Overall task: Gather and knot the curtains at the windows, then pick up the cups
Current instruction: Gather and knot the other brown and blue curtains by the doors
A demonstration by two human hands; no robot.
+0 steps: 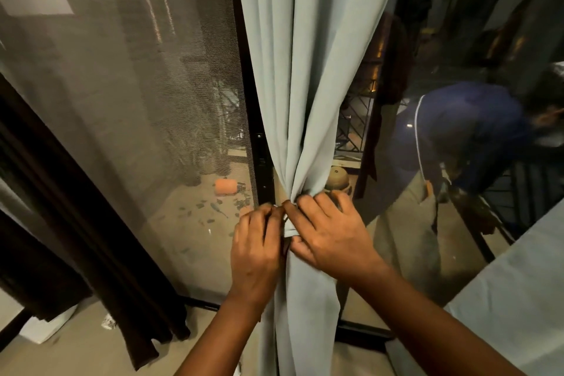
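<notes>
A pale blue-grey curtain (308, 76) hangs in the middle of the head view, in front of a dark window frame. It is bunched into a narrow waist at about hand height. My left hand (256, 250) grips the gathered cloth from the left, fingers curled onto it. Wrapped round the same bunch from the right is my right hand (329, 235), thumb below and fingers over the top. Below my hands the curtain falls loose to the floor. No cups are in view.
A dark brown curtain (76, 223) hangs at the left over a mesh screen (137, 94). The glass pane (457, 131) at the right reflects a bent-over person. Another pale cloth (518, 299) fills the lower right. A white box (45, 328) sits on the floor at the left.
</notes>
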